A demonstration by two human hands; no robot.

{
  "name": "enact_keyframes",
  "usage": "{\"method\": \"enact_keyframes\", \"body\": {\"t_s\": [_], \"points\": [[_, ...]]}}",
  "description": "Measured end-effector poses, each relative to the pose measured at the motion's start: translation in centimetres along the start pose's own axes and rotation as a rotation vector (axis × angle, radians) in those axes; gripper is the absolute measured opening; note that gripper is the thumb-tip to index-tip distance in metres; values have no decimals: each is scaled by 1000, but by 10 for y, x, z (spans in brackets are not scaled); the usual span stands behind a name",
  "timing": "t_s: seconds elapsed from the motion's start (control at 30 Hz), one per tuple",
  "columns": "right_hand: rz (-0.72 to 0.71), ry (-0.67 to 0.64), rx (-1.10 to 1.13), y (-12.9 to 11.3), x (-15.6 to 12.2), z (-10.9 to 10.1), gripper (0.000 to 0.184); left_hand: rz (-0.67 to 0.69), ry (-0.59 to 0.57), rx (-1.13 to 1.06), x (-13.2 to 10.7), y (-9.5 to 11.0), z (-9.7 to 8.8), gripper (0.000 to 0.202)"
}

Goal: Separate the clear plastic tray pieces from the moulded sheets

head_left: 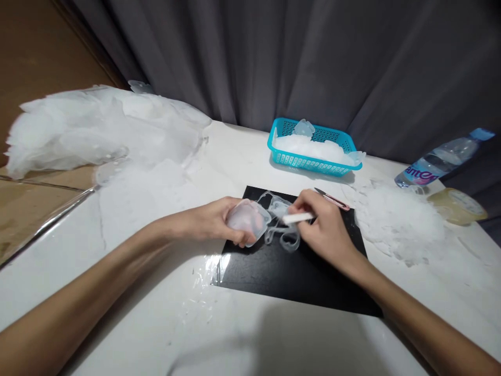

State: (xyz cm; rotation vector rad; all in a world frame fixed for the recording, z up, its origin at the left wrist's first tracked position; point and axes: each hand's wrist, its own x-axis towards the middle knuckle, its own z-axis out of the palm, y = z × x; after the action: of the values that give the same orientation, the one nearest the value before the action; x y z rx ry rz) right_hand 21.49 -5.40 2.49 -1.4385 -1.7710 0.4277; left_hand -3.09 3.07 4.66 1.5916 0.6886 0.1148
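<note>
My left hand (238, 224) is wrapped round a rounded, translucent plastic piece (256, 216), thumb in front and fingers seen through it. In my right hand (319, 219), a short white stick-like tool (296, 218) is pinched; it is blurred by motion and its tip is hard to make out. Between the two hands, looped clear plastic trimmings (288, 240) trail above the black mat (282, 274). Just behind my right hand, a slim pink and dark tool (332, 199) rests on the mat's far edge; its kind is unclear.
A turquoise basket (317, 166) holds frosted plastic pieces. To the left spreads a big heap of translucent white sheets (105, 125); a smaller pile (403, 222) lies right. Beyond it are a leaning water bottle (442, 159) and a yellowish container (457, 206). A grey curtain (242, 62) hangs behind.
</note>
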Motion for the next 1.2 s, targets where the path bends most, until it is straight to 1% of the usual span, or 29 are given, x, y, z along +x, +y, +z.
{"method": "enact_keyframes", "body": {"t_s": [0.03,0.07,0.1,0.13,0.23,0.3,0.43,0.5,0.6,0.7,0.77,0.87,0.97,1.03,1.13,1.2], "points": [[69,71,30,6,4,-5,16,-12,-18,21,-2,1,-2,26],[130,111,66,12,8,-9,17,-15,-27,36,-4,2,-5,25],[176,114,97,17,11,-13,17,-13,-31,43,-5,3,-7,24],[206,82,124,20,12,-16,18,-11,-33,43,-6,4,-9,24],[220,-98,184,19,11,-19,14,-10,-31,24,-6,6,-10,25],[217,-187,246,12,7,-17,11,6,-46,16,-5,7,-9,23],[193,-375,407,-8,-1,-15,10,37,-61,-24,-5,9,-2,22],[169,-373,429,-18,-4,-16,8,51,-48,-37,-5,10,0,22],[176,-293,453,-29,-7,-18,12,89,-9,-9,-4,11,2,23],[173,-300,454,-36,-10,-16,13,136,27,13,-2,13,5,22],[136,-290,409,-37,-13,-12,9,171,42,12,-2,14,8,20],[39,-192,309,-36,-16,-9,6,223,62,-2,-3,16,12,15],[-128,-60,201,-35,-18,-9,11,267,112,-26,-5,18,15,10],[-297,25,80,-34,-20,-10,14,312,152,-15,-7,19,16,6],[-625,139,-248,-30,-23,-14,19,425,189,59,-8,20,17,8],[-777,193,-424,-29,-24,-16,21,511,203,120,-8,19,17,11]]}}
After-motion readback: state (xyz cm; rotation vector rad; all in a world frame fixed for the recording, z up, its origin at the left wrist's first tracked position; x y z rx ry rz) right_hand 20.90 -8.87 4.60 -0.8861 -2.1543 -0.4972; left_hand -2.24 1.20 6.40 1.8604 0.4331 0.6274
